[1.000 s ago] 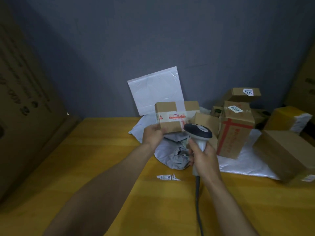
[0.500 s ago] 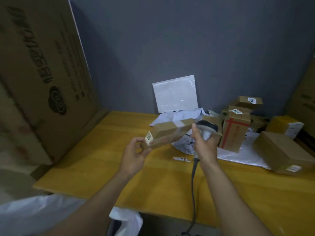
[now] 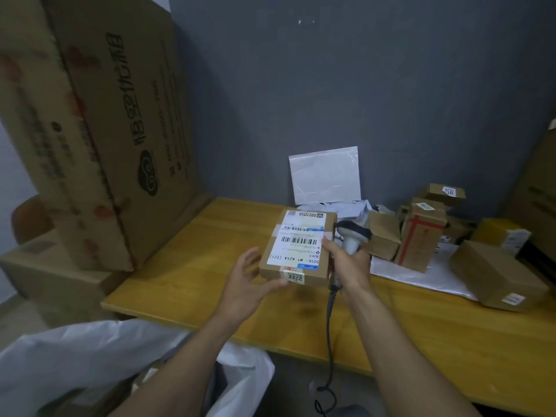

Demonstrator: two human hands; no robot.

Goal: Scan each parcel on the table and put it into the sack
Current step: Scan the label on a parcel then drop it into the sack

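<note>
A flat brown parcel (image 3: 301, 236) hangs over the yellow table (image 3: 192, 266), its white barcode label turned up towards me. My left hand (image 3: 248, 285) is spread open at its near left corner, thumb along the near edge, fingers straight. My right hand (image 3: 349, 266) grips the handle of the grey scanner (image 3: 353, 234), and its thumb presses the parcel's right edge. The scanner's head sits just right of the parcel. The white sack (image 3: 90, 356) gapes below the table's front edge at lower left.
Several more brown parcels (image 3: 421, 236) stand on white plastic at the table's right, with a larger box (image 3: 496, 276) near the edge. A white mailer (image 3: 325, 176) leans on the grey wall. A big cardboard sheet (image 3: 105, 130) walls off the left. The scanner cable (image 3: 330, 326) hangs down.
The parcel has been turned so its label faces up, and it now sits flatter. My left hand has loosened and spread at its near corner. My right thumb now touches the parcel.
</note>
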